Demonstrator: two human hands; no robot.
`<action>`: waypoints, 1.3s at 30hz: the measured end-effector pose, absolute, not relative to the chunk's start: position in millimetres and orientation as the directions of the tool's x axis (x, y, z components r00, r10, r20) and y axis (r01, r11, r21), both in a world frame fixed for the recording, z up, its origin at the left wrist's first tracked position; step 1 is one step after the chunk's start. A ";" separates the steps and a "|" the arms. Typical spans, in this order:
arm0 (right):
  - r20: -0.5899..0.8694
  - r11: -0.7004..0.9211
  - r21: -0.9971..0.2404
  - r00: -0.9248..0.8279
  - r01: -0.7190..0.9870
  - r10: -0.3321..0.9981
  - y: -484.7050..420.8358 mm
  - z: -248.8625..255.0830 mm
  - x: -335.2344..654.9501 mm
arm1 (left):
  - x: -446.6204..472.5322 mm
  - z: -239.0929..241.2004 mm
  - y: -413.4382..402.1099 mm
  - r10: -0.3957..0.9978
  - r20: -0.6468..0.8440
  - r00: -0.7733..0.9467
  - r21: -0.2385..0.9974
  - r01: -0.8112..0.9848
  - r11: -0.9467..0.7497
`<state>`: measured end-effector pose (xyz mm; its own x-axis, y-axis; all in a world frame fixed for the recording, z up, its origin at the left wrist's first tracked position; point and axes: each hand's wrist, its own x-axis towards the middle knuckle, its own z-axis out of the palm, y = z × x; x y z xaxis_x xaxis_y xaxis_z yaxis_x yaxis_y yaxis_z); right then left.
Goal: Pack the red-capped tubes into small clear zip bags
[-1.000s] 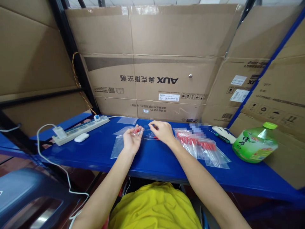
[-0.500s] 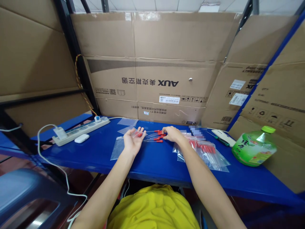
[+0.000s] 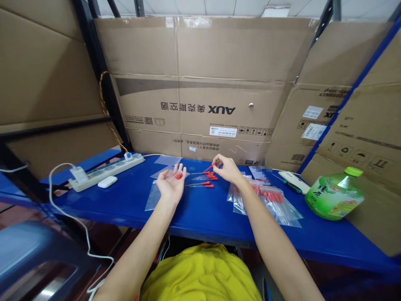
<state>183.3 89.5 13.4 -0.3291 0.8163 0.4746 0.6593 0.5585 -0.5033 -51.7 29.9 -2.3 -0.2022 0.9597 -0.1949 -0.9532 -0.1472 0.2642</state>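
My left hand (image 3: 171,184) lies palm up over the blue shelf (image 3: 200,209), fingers loosely apart, with a thin red-tipped pin (image 3: 179,176) resting across its fingers. My right hand (image 3: 228,168) is raised a little above the shelf and pinches one red-tipped pin (image 3: 209,167) between thumb and forefinger. Several more loose red-tipped pins (image 3: 208,180) lie on the shelf between the two hands. Under and beside my left hand sit clear empty plastic bags (image 3: 155,193).
Bags filled with red-tipped pins (image 3: 269,198) lie right of my right arm. A green drink bottle (image 3: 335,193) lies on its side at the right. A white power strip (image 3: 105,170) and white earbud case (image 3: 107,181) sit at the left. Cardboard boxes (image 3: 200,88) wall the back.
My right hand reached to the loose pins on the shelf, then lifted with one pinched. My left hand opened flatter, still carrying a pin.
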 end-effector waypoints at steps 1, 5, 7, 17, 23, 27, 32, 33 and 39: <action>0.561 0.624 -0.561 -0.305 0.543 0.770 86.3 16.9 180.1 | -53.0 -2.7 30.5 0.957 -0.186 -0.224 0.239 -0.955 -0.177; 0.707 0.751 -0.626 -0.255 0.210 0.660 65.9 26.8 159.2 | -56.9 -3.7 32.4 0.948 -0.174 -0.267 0.168 -0.956 -0.239; 0.727 0.765 -0.632 -0.249 0.122 0.640 53.8 28.4 146.4 | -57.4 -3.8 32.7 0.945 -0.182 -0.273 0.159 -0.956 -0.246; 0.735 0.844 -0.505 -0.422 0.182 0.531 31.7 1.2 98.9 | -51.8 -2.7 30.8 0.958 -0.124 -0.258 0.217 -0.949 -0.228; 0.722 0.821 -0.461 -0.395 0.338 0.568 34.5 -18.0 82.9 | -43.1 -1.6 27.0 0.976 -0.112 -0.188 0.337 -0.931 -0.141; 0.700 0.771 -0.506 -0.338 0.387 0.630 32.1 -19.9 79.4 | -40.4 -1.2 26.0 0.984 -0.097 -0.147 0.373 -0.922 -0.101; 0.667 0.692 -0.537 -0.260 0.482 0.698 29.4 -19.4 78.2 | -38.8 0.6 24.1 0.989 -0.090 -0.119 0.426 -0.902 -0.069; 0.663 0.676 -0.544 -0.240 0.497 0.709 29.5 -19.4 77.9 | -38.4 1.1 23.6 0.990 -0.091 -0.110 0.432 -0.900 -0.061; 0.613 0.558 -0.595 -0.123 0.578 0.781 31.8 -19.4 76.2 | -36.1 4.7 20.0 0.994 -0.104 -0.037 0.461 -0.887 0.015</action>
